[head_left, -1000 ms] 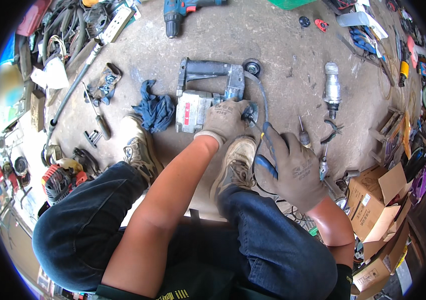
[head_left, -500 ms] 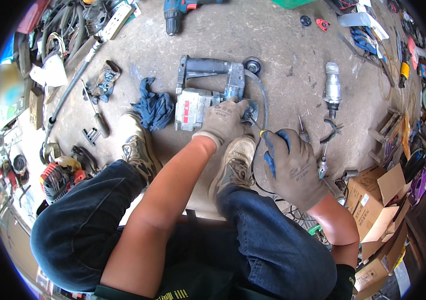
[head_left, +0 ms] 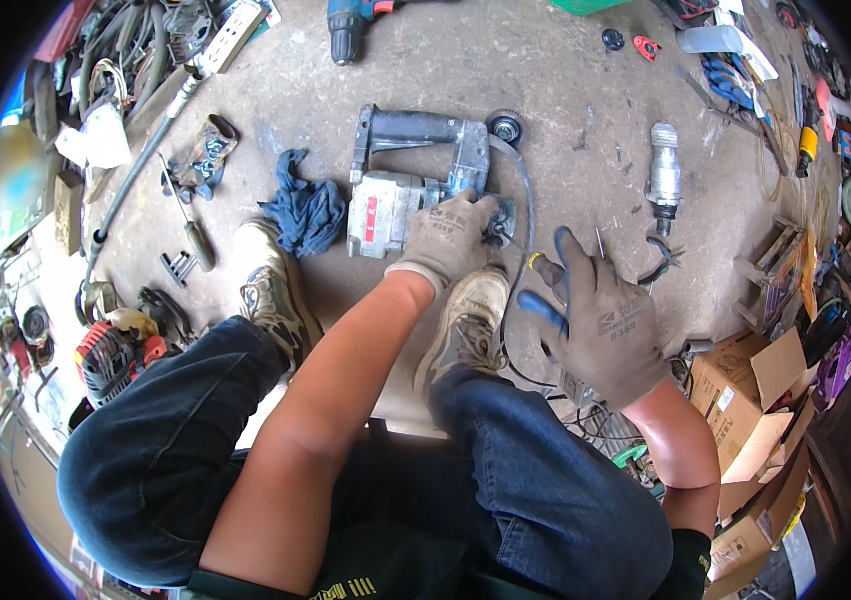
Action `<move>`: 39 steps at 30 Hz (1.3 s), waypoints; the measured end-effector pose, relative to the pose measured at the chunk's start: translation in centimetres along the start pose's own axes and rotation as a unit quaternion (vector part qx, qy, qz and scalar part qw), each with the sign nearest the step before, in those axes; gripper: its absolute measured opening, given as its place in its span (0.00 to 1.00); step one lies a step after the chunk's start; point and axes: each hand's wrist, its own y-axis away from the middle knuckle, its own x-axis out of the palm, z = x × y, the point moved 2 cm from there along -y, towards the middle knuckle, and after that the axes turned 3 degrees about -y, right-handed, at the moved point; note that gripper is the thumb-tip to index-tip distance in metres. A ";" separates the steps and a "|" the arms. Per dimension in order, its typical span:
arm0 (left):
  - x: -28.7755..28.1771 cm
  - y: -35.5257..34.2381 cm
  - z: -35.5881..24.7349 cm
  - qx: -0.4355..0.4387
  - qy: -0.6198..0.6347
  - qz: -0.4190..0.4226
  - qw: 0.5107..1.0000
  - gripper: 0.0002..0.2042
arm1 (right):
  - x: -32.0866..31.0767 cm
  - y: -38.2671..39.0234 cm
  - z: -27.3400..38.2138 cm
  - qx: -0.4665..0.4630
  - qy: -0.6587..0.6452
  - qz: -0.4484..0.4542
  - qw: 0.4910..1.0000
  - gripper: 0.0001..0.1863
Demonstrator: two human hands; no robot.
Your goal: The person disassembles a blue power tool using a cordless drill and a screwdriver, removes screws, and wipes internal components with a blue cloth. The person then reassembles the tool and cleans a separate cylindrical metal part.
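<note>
On the floor (head_left: 556, 90), the corded power tool (head_left: 386, 205) lies lengthwise left-to-right, its right end beneath the nearer left hand's (head_left: 454, 235) clasping grip, while the right hand (head_left: 611, 330) loosely holds a screwdriver (head_left: 551, 275) slanting up-left toward that end.

The left hand (head_left: 453, 235) and right hand (head_left: 608, 330) wear greyish-brown work gloves (head_left: 626, 345) with dark printing across the backs and blue along the right fingers (head_left: 544, 312), worn with a dark short-sleeved shirt (head_left: 406, 565), yellow marks (head_left: 348, 589), stitched blue jeans (head_left: 171, 440) and pale laced sneakers (head_left: 263, 275).
</note>
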 end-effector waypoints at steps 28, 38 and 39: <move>-0.1 -0.1 0.0 0.018 0.002 -0.015 1.000 0.24 | -0.2 -1.3 1.0 -0.245 0.117 -0.035 0.962 0.10; 0.5 -0.1 0.4 0.011 -0.003 -0.024 1.000 0.25 | -1.3 -1.7 1.0 -0.109 0.045 0.053 0.992 0.22; 0.4 -0.2 0.3 0.011 -0.006 -0.021 1.000 0.25 | -1.3 -1.6 0.9 -0.160 0.030 -0.019 0.987 0.23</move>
